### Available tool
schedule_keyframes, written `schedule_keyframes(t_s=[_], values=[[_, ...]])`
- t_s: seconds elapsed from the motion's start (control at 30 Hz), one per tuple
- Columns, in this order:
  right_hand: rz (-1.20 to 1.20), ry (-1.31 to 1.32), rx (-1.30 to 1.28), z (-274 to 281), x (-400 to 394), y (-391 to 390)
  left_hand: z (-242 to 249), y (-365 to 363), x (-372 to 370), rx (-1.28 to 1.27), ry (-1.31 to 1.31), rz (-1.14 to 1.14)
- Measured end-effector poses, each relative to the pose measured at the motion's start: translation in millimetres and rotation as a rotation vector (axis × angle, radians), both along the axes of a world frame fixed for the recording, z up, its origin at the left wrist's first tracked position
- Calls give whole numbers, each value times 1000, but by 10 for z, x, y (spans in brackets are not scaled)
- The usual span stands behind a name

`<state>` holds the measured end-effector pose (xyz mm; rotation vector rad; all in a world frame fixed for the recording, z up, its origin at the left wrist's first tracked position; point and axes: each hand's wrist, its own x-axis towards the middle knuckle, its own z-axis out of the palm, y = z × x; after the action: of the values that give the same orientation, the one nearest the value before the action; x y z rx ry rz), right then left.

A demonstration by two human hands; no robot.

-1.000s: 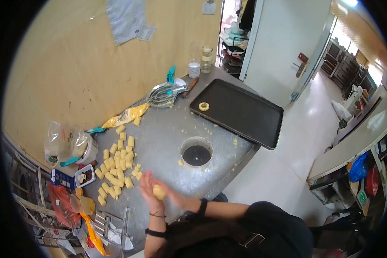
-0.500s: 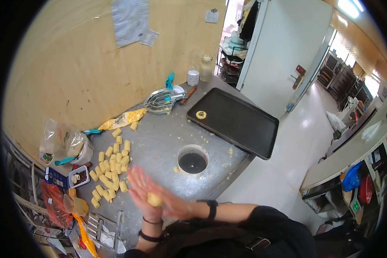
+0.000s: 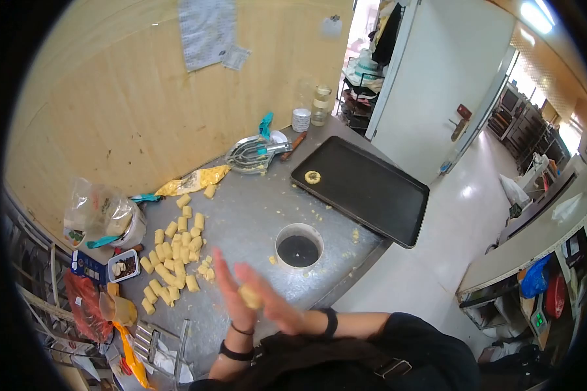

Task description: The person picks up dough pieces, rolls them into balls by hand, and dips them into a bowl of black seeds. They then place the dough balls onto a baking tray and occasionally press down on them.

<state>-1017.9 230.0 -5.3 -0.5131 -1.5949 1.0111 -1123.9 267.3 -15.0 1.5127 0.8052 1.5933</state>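
A small ball of yellow dough (image 3: 250,297) sits between my two palms above the near side of the metal table. My left hand (image 3: 233,296) stands on edge with straight fingers, its palm against the dough. From the other side my right hand (image 3: 272,305) presses on it, fingers stretched and slightly blurred. Left of my hands lies a pile of short yellow dough pieces (image 3: 169,260). A round cutter-like ring (image 3: 299,246) with a dark inside rests on the table to the right. One ring-shaped dough piece with a dark centre (image 3: 312,177) lies on the black baking tray (image 3: 365,189).
A whisk attachment (image 3: 249,155) and a yellow piping bag (image 3: 195,180) lie along the wall. To the left are a plastic-lined tub (image 3: 132,225), a small container of dark bits (image 3: 123,266) and a metal-barred tool (image 3: 160,345). The tray's corner overhangs the table's right edge.
My hands have shifted against each other, the right palm now lower and the fingers further apart. The dough stays between them. The whole view has moved slightly.
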Motion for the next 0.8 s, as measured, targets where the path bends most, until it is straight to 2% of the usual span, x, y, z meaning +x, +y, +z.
schedule_keyframes(t_s=[0.07,0.1,0.17,0.2,0.23,0.27,0.3,0.33,0.37,0.4,0.43,0.47,0.57,0.6,0.7,0.73,0.8], values=[[-72,214,-173,161,169,271,-311,-215,166,41,87,-148],[-111,323,-259,224,247,361,-246,-284,210,46,124,-155],[-56,197,-206,98,316,346,-51,-410,275,55,197,-178],[5,156,-209,-131,284,305,10,-322,337,-344,-89,-79],[69,112,-207,-314,273,255,88,-176,341,-240,-146,-43],[139,137,-206,-127,200,93,170,2,284,-135,-202,-3],[115,50,-130,-80,261,94,210,119,237,-30,-256,40],[93,-30,-56,-30,351,119,167,180,242,-43,-7,176],[72,-104,12,19,408,145,53,170,338,-93,-66,73],[60,48,-1,183,489,287,-97,94,492,-152,-123,-25],[-53,95,-22,235,610,456,-186,-43,646,-218,-181,-119],[-168,140,-51,225,714,587,-88,-187,827,-184,-151,-116],[-257,-18,-32,-26,937,763,225,-198,939,-151,-158,-110],[-111,5,-98,-216,896,639,321,-51,973,-61,-224,-47],[23,-33,159,-44,979,371,226,321,1019,-142,-323,23],[-14,-102,210,12,1080,439,20,327,1062,-209,-228,-15],[-191,-275,210,140,1351,647,-275,170,1279,-506,-403,-172]])
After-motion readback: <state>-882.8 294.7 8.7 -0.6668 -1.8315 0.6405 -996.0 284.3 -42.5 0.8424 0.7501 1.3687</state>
